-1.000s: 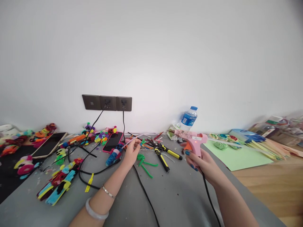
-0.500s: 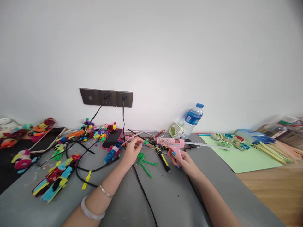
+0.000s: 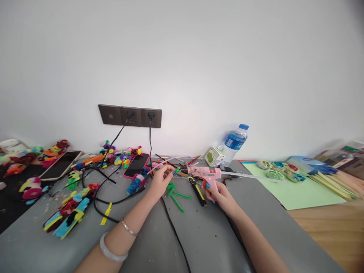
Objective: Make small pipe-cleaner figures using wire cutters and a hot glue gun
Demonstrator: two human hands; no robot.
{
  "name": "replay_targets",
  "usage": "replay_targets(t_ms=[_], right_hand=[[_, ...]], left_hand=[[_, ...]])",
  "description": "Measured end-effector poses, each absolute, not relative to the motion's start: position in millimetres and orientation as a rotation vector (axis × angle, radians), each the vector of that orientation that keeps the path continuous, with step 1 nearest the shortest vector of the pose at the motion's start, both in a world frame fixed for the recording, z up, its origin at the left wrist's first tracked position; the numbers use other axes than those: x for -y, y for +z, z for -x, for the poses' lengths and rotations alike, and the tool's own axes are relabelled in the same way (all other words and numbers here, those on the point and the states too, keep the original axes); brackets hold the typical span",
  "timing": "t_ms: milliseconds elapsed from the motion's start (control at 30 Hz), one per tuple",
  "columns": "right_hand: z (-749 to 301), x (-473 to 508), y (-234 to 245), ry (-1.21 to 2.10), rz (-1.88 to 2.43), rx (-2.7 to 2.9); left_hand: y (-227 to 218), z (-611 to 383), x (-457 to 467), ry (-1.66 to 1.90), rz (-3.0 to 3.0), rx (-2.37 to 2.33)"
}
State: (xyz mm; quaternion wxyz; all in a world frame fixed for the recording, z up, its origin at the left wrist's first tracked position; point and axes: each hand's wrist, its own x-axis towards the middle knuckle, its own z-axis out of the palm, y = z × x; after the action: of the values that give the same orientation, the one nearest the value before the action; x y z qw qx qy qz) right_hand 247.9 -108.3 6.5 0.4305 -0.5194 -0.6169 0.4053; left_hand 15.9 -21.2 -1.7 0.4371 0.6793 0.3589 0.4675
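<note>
My right hand (image 3: 217,193) is closed round the handle of a pink hot glue gun (image 3: 206,173), whose nozzle points left. A long clear glue stick (image 3: 250,175) sticks out of its back. Between the fingertips of my left hand (image 3: 162,180) is a small bent piece of green pipe cleaner (image 3: 177,170), just left of the nozzle. Below it on the grey table lie more green pipe cleaners (image 3: 178,201), bent into a loose shape. Pliers with black and yellow handles (image 3: 198,192) rest under the glue gun.
Pipe-cleaner figures (image 3: 69,214) and two phones (image 3: 137,165) lie to the left among black cables (image 3: 96,204). A water bottle (image 3: 234,143) and a small green-and-white box (image 3: 214,156) stand by the wall. Light green paper (image 3: 301,193) bearing crinkled rosettes lies at right.
The whole view has shifted slightly, so things sit a little further right. Both hands keep their holds, with the green piece still near the nozzle.
</note>
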Motion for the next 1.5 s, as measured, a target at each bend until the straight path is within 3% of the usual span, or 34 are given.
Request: replay_targets(t_ms=[1500], right_hand=[[-248.6, 109.4, 9.0, 0.933, 1.443, 1.584]], left_hand=[[-0.9, -15.7, 22.2, 1.149, -1.700, -0.878]])
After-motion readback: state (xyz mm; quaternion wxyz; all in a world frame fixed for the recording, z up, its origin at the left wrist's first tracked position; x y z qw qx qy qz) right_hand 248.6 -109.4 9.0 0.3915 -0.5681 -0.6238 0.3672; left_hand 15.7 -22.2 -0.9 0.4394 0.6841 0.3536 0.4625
